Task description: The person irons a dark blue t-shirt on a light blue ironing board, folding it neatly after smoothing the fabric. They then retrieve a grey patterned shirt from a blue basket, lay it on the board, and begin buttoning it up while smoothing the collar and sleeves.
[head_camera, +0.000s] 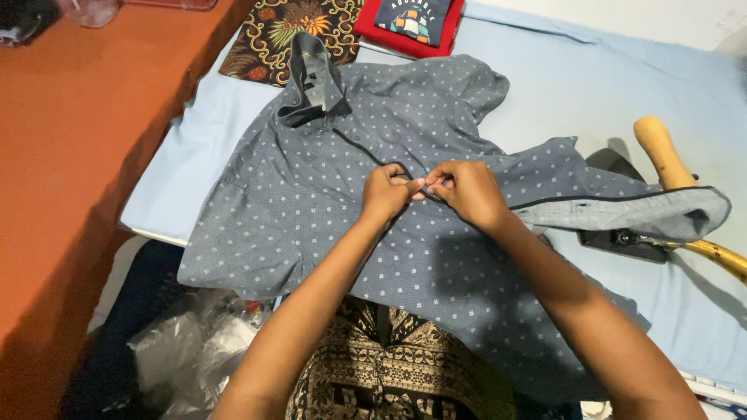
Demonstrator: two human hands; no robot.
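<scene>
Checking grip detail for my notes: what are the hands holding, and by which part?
Both the left hand and right hand pinch the grey dotted shirt at its front button edge, mid-chest, fingertips meeting.

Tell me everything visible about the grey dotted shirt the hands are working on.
The grey collared shirt with small white square dots lies spread front-up on a pale blue padded surface, collar toward the far end. It looks like thin woven cloth with a dark-edged placket. The left hand and right hand pinch the placket at mid-chest. One front panel is flung right, draping over an iron with a wooden handle.
</scene>
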